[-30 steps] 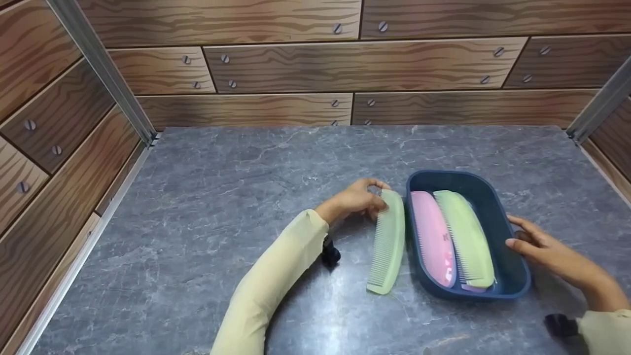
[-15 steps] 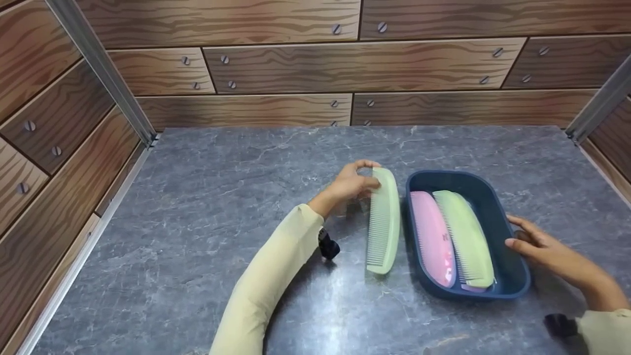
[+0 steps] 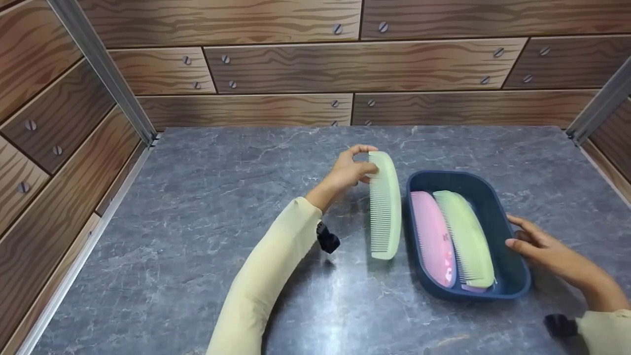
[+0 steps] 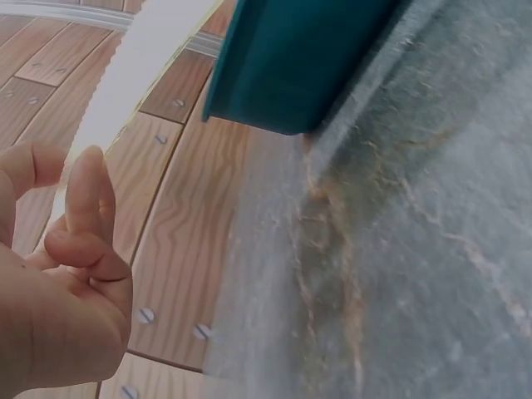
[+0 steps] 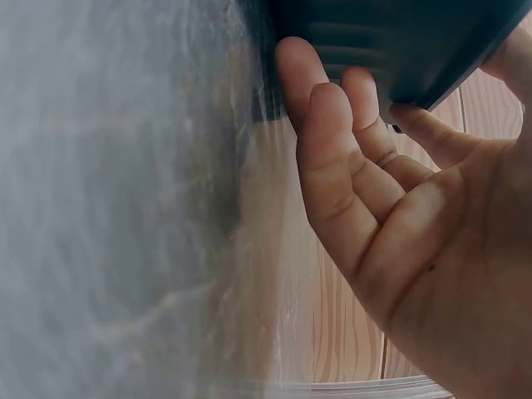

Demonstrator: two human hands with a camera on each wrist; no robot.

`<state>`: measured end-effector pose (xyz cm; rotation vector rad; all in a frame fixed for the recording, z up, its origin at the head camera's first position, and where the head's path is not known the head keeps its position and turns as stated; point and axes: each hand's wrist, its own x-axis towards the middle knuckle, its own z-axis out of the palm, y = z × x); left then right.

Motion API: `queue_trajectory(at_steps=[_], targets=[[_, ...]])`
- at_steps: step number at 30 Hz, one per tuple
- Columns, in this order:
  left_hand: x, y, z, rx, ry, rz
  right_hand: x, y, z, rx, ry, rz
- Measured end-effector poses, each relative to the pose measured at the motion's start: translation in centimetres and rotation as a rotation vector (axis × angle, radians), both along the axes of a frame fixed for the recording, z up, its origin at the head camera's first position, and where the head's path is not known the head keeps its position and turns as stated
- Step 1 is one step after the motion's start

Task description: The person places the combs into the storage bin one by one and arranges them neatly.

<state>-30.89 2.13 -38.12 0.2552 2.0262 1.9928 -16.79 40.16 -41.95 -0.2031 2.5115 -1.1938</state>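
A pale green comb (image 3: 387, 207) is pinched near its far end by my left hand (image 3: 345, 172), thumb on its toothed side. It hangs left of a dark blue plastic box (image 3: 510, 276), teeth facing left. In the left wrist view the comb (image 4: 125, 75) looks washed out with light above the curled fingers. Inside the box lie a pink comb (image 3: 434, 236) and another light green comb (image 3: 466, 236), side by side; a purple edge shows beneath the green one. My right hand (image 3: 552, 254) holds the box's right wall, its thumb at the rim and fingers (image 5: 328, 133) against the outside.
The box stands on a grey marbled tabletop (image 3: 222, 222). Wood-patterned panels (image 3: 365, 64) rise behind and on both sides, with metal corner posts (image 3: 106, 69). A black wrist device (image 3: 328, 239) sits below the left cuff.
My left hand has moved away from me, carrying the pale green comb up and slightly off the box's left side. The right hand and the box have stayed put.
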Motion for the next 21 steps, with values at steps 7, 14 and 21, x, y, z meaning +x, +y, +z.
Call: queue_trajectory(at_steps=[7, 14, 21], targets=[[-0.1, 0.4, 0.9, 0.053, 0.034, 0.061, 0.1, -0.1, 0.0, -0.042, -0.007, -0.009], [0.1, 1.0, 1.4, 0.059, 0.040, 0.070, 0.1, -0.1, 0.0, -0.013, -0.017, -0.014], [0.3, 2.4, 1.9, 0.114, 0.031, 0.050, 0.1, -0.1, 0.0, -0.010, -0.007, -0.013]])
